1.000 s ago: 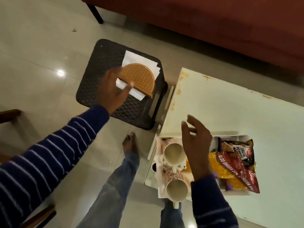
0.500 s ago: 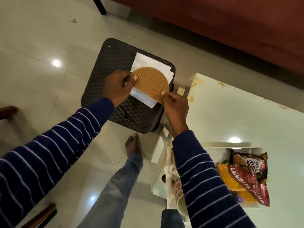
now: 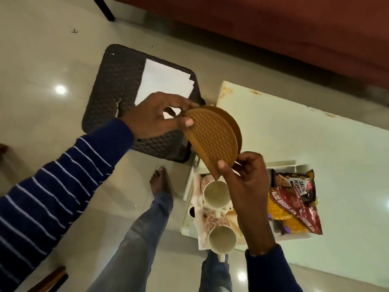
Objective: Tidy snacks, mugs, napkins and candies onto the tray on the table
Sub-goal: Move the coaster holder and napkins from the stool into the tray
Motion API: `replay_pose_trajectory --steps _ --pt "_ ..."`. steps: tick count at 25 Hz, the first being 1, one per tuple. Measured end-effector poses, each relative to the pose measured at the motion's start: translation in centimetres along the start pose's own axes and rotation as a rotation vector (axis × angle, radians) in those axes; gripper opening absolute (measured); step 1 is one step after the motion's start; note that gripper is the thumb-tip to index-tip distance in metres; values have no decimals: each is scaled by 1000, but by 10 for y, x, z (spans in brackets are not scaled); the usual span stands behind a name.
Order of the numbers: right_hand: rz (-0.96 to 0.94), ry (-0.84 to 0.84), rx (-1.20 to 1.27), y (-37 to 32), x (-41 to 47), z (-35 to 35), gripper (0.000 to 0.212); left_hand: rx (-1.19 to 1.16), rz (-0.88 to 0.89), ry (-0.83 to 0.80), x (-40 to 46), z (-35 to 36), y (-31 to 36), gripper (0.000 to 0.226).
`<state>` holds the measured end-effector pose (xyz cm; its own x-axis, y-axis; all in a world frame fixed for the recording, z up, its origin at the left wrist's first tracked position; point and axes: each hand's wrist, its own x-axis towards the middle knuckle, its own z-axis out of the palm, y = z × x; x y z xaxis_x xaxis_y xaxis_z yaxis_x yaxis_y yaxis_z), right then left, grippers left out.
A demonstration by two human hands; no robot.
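Currently I see both hands holding a brown half-round napkin holder (image 3: pixel 212 140) in the air: the left hand (image 3: pixel 155 119) has its grip pinched on the upper edge, the right hand (image 3: pixel 244 182) on the lower corner. White napkins (image 3: pixel 164 83) lie behind on a dark stool (image 3: pixel 113 85). Below, the white tray (image 3: pixel 294 237) on the pale surface (image 3: pixel 315 144) holds two mugs (image 3: pixel 215 193) and snack packets (image 3: pixel 294 207); the right forearm covers its middle.
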<state>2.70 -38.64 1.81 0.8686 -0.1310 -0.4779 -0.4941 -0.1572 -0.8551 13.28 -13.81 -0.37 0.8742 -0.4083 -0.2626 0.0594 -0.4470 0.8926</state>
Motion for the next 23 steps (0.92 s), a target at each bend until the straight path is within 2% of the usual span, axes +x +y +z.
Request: replay_pose_trajectory --steps 2,5,8,11,16,23 --pt "23 75 10 16 -26 -37 51 -37 16 -146 8 34 20 43" --pt "13 205 -220 49 -63 -86 70 39 4 -335 18 95 42 62" --pt "-29 364 -474 93 -87 -111 60 214 83 -401 25 160 51 65" --pt "3 461 -444 130 -98 -118 57 333 117 -457 32 209 56 54" --pt "95 457 -324 179 -102 -113 52 545 57 -589 50 248 53 54" --pt "228 382 -271 212 -100 -97 49 691 65 -652 48 266 41 52"
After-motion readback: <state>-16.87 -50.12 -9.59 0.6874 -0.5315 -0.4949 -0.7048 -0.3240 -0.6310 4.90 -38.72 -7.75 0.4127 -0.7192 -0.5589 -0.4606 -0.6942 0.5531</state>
